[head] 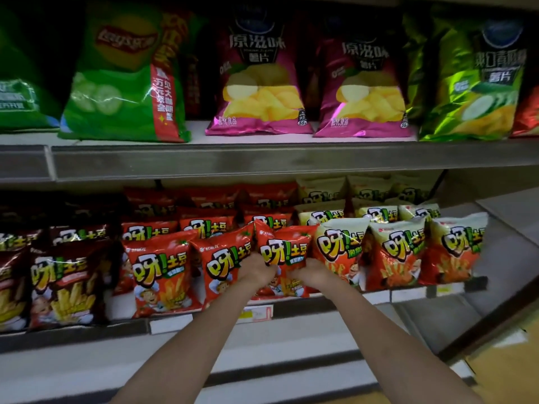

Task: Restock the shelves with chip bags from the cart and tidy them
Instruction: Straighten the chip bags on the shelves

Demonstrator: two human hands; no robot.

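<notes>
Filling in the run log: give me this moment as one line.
stage: tidying lower shelf | left hand: grips red chip bag | right hand: grips same bag | bag: front row, upright

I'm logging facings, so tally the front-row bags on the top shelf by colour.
Green bags: 3
Magenta bags: 2
Red bags: 1, only its edge in view
Total: 6
</notes>
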